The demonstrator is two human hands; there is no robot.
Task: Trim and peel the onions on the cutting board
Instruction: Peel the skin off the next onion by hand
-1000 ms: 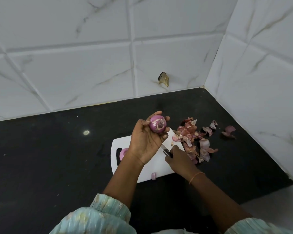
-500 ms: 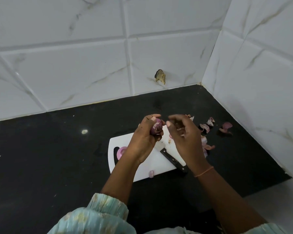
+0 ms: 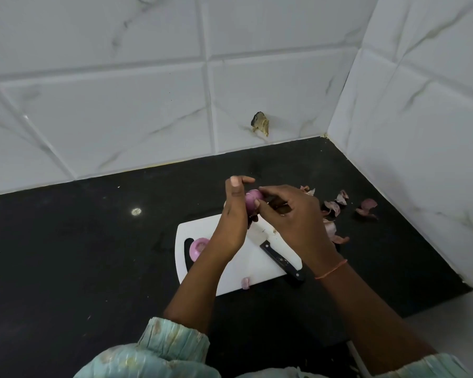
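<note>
My left hand (image 3: 234,216) holds a small purple onion (image 3: 251,199) above the far edge of the white cutting board (image 3: 231,278). My right hand (image 3: 292,214) meets it from the right, its fingertips pinching at the onion's top. A black-handled knife (image 3: 281,261) lies loose on the board's right side. Another peeled onion (image 3: 198,246) sits by the board's handle slot, partly hidden by my left wrist. A small onion piece (image 3: 245,283) lies at the board's near edge.
Onion skins (image 3: 336,207) are scattered on the black counter (image 3: 93,255) to the right of the board, near the tiled corner wall (image 3: 421,132). A chipped spot (image 3: 260,124) marks the back wall tile. The counter's front edge runs at the lower right.
My right hand let go of the knife, which now lies on the board, and rose to the onion. Its fingertips have closed in on the onion's top.
</note>
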